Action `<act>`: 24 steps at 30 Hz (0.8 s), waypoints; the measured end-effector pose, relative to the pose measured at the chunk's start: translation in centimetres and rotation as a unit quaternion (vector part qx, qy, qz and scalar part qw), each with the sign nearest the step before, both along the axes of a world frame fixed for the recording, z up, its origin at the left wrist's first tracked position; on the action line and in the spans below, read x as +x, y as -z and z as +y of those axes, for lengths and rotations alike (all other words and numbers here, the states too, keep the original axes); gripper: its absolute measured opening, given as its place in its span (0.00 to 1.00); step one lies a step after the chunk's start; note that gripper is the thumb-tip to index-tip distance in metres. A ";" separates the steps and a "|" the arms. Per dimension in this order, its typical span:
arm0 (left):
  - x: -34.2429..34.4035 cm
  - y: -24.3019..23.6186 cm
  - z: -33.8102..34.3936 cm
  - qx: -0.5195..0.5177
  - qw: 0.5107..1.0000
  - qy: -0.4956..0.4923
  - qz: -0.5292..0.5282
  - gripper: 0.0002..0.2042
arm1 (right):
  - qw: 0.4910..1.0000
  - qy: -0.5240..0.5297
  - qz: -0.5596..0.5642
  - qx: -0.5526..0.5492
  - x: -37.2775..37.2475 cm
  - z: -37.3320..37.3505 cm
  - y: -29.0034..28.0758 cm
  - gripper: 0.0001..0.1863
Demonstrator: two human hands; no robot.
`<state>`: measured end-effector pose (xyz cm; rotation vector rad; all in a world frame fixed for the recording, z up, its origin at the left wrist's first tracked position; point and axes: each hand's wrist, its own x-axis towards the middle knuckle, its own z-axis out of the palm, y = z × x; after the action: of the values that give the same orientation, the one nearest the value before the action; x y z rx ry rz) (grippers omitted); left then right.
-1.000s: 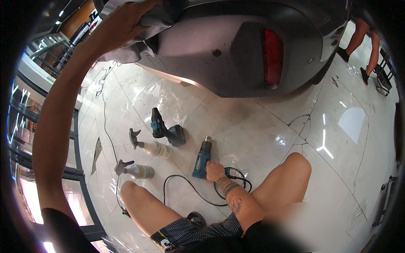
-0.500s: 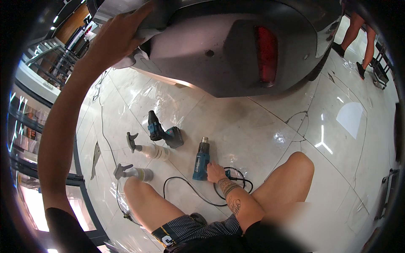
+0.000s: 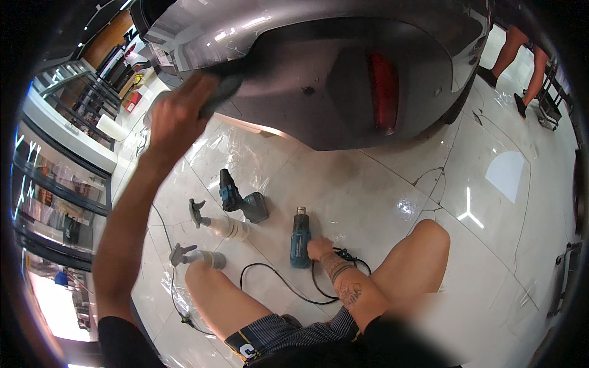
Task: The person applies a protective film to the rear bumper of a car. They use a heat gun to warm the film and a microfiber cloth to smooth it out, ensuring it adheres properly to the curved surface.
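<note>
In front of me is the corner of a car's dark grey bumper (image 3: 276, 80), with a long red reflector (image 3: 384, 92) and a small dark round spot. My left hand (image 3: 181, 113) is raised at the bumper's left part, closed on a dark flat tool (image 3: 221, 97) that is blurred by motion. Whether the tool touches the bumper I cannot tell. Low between my knees, my right hand (image 3: 319, 249) is closed round the handle of a blue-green heat gun (image 3: 300, 242), whose metal nozzle points away from me. Its black cable (image 3: 276, 274) loops over the floor.
Left of the heat gun are a cordless power tool (image 3: 242, 199) and two spray bottles (image 3: 228, 228) (image 3: 208, 257). Clear film (image 3: 230, 147) lies on the tiled floor under the bumper. At the far right stand another person's legs (image 3: 512, 58) beside a wheeled stand (image 3: 548, 110).
My left hand has come down and nearer, off the upper left edge of the bumper, with the dark tool. My right hand and the heat gun have hardly moved; the whole view has shifted slightly.
</note>
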<state>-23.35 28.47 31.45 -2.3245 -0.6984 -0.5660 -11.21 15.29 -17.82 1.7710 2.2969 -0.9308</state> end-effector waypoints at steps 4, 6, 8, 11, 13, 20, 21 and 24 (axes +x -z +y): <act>-4.0 4.6 -4.3 -0.177 0.955 -0.124 -0.205 0.17 | 0.976 -0.012 0.190 0.103 1.4 7.6 -16.7 0.11; -5.9 5.6 -4.9 -0.217 0.910 -0.170 -0.310 0.15 | 0.868 -0.062 0.415 0.265 4.5 8.4 -28.8 0.08; -6.0 5.4 -4.6 -0.197 0.918 -0.194 -0.284 0.15 | 0.723 0.010 0.489 0.487 8.4 9.0 -37.4 0.09; -4.6 2.9 -4.1 -0.204 0.929 -0.174 -0.255 0.16 | 0.594 0.044 0.354 0.721 14.8 10.8 -44.7 0.02; -3.4 0.4 -3.4 -0.173 0.952 -0.150 -0.201 0.17 | 0.546 0.037 0.320 0.773 16.9 12.5 -47.4 0.02; -2.4 -6.3 -4.1 -0.163 0.949 -0.173 -0.205 0.22 | 0.559 0.033 0.253 0.789 16.3 14.7 -47.4 0.03; -2.3 -6.2 -4.8 -0.152 0.951 -0.160 -0.214 0.22 | 0.573 0.036 0.276 0.771 16.5 14.2 -47.7 0.03; -1.8 -3.8 -6.7 -0.108 0.954 -0.102 -0.260 0.22 | 0.581 0.042 0.347 0.735 16.8 13.5 -47.0 0.02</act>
<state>-25.15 21.81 35.26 -2.2680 -1.2836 -1.0670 5.56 28.75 29.21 1.8607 4.0883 1.0788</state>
